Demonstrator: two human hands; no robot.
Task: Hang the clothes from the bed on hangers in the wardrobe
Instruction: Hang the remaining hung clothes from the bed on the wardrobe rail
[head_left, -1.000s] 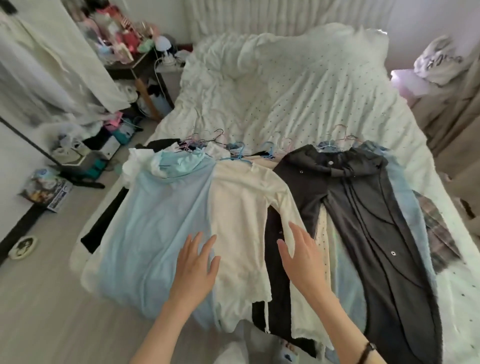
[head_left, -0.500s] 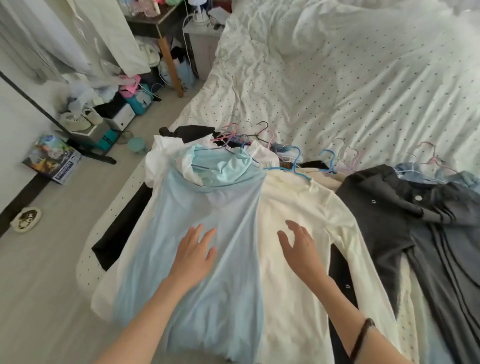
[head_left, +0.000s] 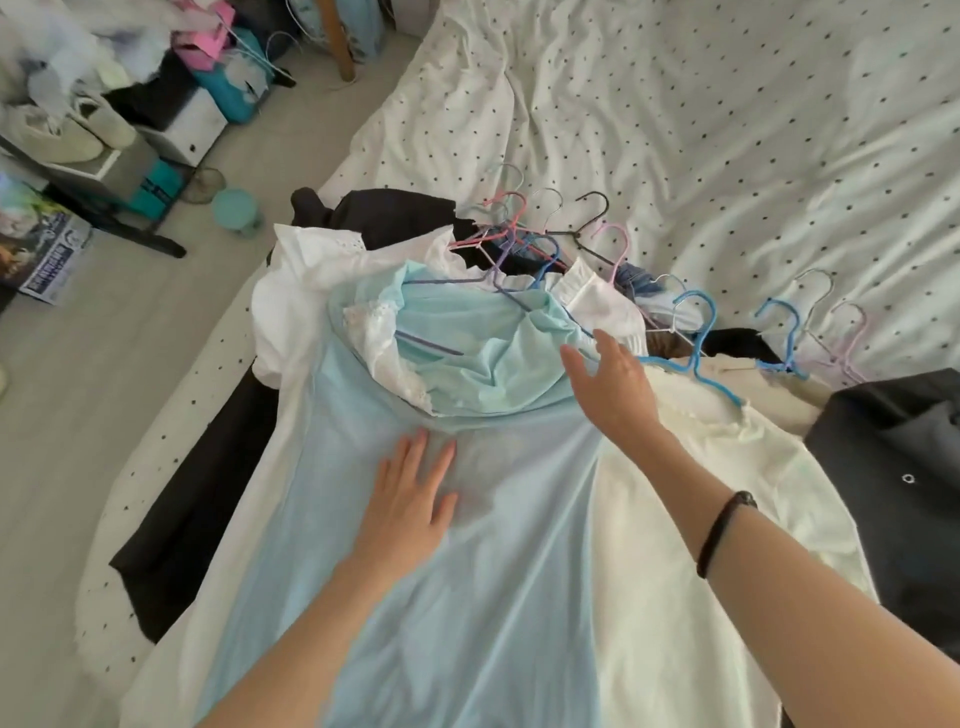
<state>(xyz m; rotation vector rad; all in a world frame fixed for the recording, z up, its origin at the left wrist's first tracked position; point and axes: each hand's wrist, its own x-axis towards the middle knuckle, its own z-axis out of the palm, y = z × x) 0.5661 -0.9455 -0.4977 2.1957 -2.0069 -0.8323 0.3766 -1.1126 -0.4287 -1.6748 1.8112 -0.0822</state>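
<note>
Since half a second ago, our right hand has travelled forward from the cream top to the collar end of the pale blue sheer garment, and the view has closed in, so the far pillows are now cut off at the top edge. Our left hand has stayed on the blue fabric, fingers straight and spread, palm flat, gripping nothing. The right hand's fingers are extended and slightly parted; whether they touch the collar or hover just above it, we cannot tell.

The blue garment lies uppermost on the stack of clothes at the foot of the white dotted bed sheet, on a purple wire hanger partly hidden inside its neckline. The cream long-sleeved top lies just beside it on the right, on a blue coated hanger. A dark grey jacket is cut off by the right edge. A black garment shows beneath the stack on the left, mostly covered. Several more hanger hooks cluster beyond the collars; which garment each serves is not discernible.
</note>
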